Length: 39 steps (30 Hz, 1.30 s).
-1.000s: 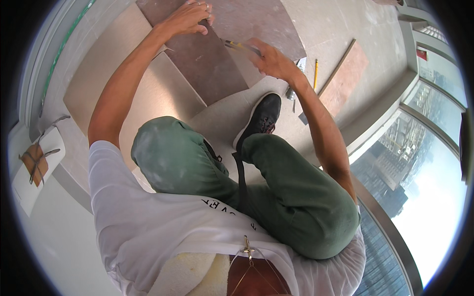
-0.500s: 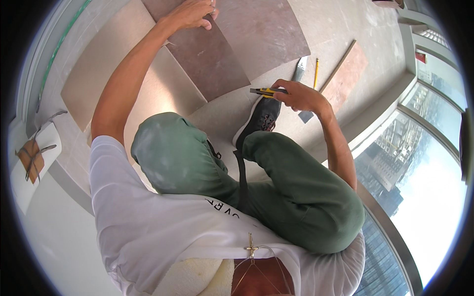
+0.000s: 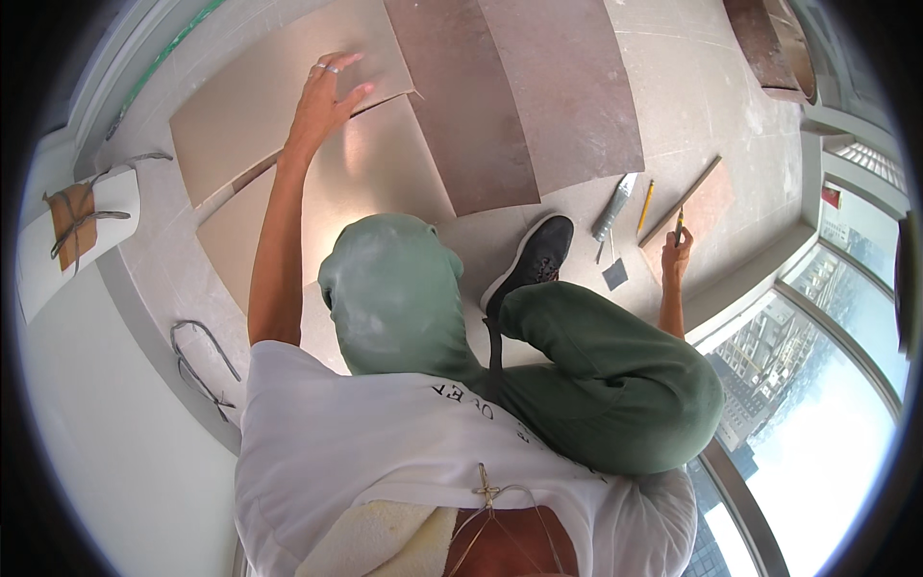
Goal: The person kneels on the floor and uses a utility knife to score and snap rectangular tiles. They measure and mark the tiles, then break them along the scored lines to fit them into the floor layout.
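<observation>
My left hand hovers over or rests on a tan sheet, near a gap between it and a second tan sheet; I cannot tell whether it touches. Its fingers are apart, with a ring on one, and nothing is in them. At the right, my right hand is closed around a yellow and black utility knife, beside a reddish board with a wooden strip along its edge. Two brown sheets, one narrower and one wider, lie beyond my shoe.
On the floor by my shoe lie a putty knife, a yellow pencil and a small dark square. Curved brown sheet material stands far right. A tied white roll sits left. Windows line the right.
My left hand has left the narrow brown sheet and is now over the tan one. My right hand has moved right with the utility knife, away from my shoe. The view has shifted.
</observation>
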Tool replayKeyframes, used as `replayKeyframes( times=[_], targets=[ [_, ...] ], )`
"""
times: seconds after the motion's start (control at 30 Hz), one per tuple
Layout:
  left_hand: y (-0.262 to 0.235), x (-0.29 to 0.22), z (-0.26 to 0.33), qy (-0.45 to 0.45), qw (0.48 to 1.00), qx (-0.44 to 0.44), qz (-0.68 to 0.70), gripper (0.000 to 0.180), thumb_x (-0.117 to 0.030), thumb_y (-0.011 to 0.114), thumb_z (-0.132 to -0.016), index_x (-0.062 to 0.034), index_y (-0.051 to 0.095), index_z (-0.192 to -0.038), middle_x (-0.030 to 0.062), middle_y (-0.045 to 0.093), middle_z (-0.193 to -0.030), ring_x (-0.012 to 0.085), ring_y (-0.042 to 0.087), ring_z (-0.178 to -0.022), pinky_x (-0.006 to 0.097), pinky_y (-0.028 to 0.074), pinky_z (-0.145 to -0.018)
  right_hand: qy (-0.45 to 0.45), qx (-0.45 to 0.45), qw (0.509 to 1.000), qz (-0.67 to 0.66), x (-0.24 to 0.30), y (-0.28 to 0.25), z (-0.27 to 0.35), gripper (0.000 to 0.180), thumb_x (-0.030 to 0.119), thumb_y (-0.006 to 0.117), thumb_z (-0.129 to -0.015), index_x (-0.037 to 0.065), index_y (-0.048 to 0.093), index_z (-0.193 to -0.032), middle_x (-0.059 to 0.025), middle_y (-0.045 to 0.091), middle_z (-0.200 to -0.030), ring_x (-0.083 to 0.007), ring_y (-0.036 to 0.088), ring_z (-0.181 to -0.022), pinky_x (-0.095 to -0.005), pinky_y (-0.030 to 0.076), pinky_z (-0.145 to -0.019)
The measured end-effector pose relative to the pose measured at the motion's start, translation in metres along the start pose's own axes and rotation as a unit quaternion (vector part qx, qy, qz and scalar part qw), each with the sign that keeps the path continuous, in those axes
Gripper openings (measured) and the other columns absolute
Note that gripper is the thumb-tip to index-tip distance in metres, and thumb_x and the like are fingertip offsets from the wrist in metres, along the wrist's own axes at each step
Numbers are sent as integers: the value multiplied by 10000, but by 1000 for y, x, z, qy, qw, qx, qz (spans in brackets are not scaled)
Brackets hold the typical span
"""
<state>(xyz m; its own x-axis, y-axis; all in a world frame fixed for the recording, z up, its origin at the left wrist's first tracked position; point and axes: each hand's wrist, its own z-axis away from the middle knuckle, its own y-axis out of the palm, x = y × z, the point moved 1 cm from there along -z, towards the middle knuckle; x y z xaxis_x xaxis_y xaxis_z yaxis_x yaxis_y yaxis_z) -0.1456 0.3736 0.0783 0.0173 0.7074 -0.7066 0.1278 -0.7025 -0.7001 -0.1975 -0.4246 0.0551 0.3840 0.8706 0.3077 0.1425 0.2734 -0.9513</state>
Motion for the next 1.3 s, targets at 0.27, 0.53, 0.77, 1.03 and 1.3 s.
replayKeyframes(
  times=[0.27, 0.53, 0.77, 1.03, 1.3],
  targets=[
    [-146, 169, 301, -335, 863, -285, -249, 539, -326, 754, -884, 17, 610, -1275, 280, 608, -1264, 431, 528, -1227, 485, 457, -1017, -291, 29, 945, -146, 332, 31, 84, 319, 58, 606, -958, 52, 591, -1277, -183, 595, -1174, -310, 637, -970, -424, 530, -844],
    [-121, 223, 397, -568, 773, -275, -65, 670, -506, 669, -901, 83, 626, -1218, 235, 668, -1118, 338, 631, -1026, 424, 490, -916, -385, 415, 805, -177, 460, 174, 191, 482, 212, 675, -942, 33, 541, -1369, -194, 607, -1165, -287, 666, -965, -396, 536, -859],
    [-150, 175, 414, -446, 825, -347, 16, 689, -483, 633, -892, 127, 632, -1211, 130, 663, -933, 205, 574, -835, 354, 473, -776, -340, 497, 724, -337, 457, 188, 203, 557, 242, 716, -909, -1, 539, -1378, -150, 597, -1190, -237, 642, -1023, -371, 510, -928],
    [-126, 72, 314, -393, 867, -304, 36, 436, -336, 607, -915, 87, 653, -1009, 43, 578, -771, 166, 475, -705, 334, 416, -663, -204, 315, 874, -308, 412, 150, 163, 451, 194, 702, -858, -29, 597, -1236, -152, 638, -1143, -244, 636, -1027, -370, 506, -910],
    [-41, 137, 330, -269, 910, -278, -152, 438, -344, 605, -879, 89, 612, -943, 80, 553, -740, 192, 444, -670, 357, 371, -622, -241, 255, 906, -237, 385, 143, 130, 386, 223, 667, -823, -18, 646, -1124, -196, 659, -1028, -323, 645, -950, -423, 512, -880]
  ],
)
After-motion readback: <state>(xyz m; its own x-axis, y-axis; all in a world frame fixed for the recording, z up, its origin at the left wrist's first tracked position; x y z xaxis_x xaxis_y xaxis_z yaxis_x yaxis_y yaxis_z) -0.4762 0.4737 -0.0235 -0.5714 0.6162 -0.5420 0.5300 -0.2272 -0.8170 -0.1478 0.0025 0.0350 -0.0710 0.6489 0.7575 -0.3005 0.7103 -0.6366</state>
